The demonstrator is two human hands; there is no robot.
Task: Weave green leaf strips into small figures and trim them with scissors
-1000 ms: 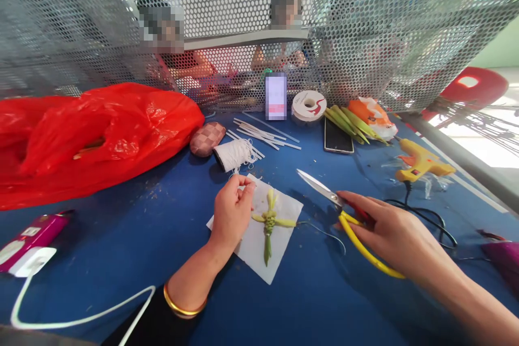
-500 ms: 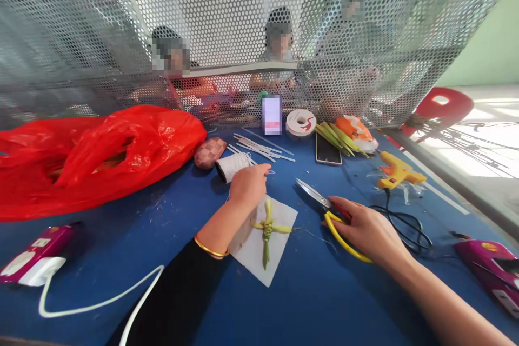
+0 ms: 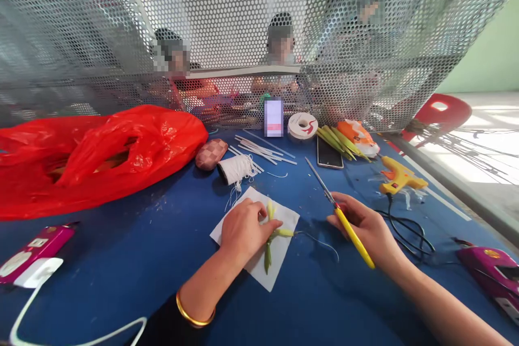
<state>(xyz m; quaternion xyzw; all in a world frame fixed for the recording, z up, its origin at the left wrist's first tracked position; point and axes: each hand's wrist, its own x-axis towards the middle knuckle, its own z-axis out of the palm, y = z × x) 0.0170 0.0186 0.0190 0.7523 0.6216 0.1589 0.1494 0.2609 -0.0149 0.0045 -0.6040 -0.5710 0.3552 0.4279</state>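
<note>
Left grip (image 3: pixel 245 232) is loosely curled, its thumb across the middle of a green leaf cross (image 3: pixel 267 257); whether it pinches the piece cannot be told. That cross lies on a white paper square (image 3: pixel 287 219), its upright running roughly twelve to six o'clock. Its shaping looks largely done, judging by the outline, though fingers cover the core. A thin thread (image 3: pixel 322 241) trails untrimmed from the three o'clock arm toward four, so that end seems unfinished. Also near three o'clock, the right grip (image 3: pixel 359 221) is wrapped around yellow-handled scissors (image 3: pixel 349 230), their blades pointing to eleven, apart from the thread. Farther out on the blue surface (image 3: pixel 146 254) are a white spool (image 3: pixel 235 169) at eleven and a yellow glue gun (image 3: pixel 401 175) at two.
</note>
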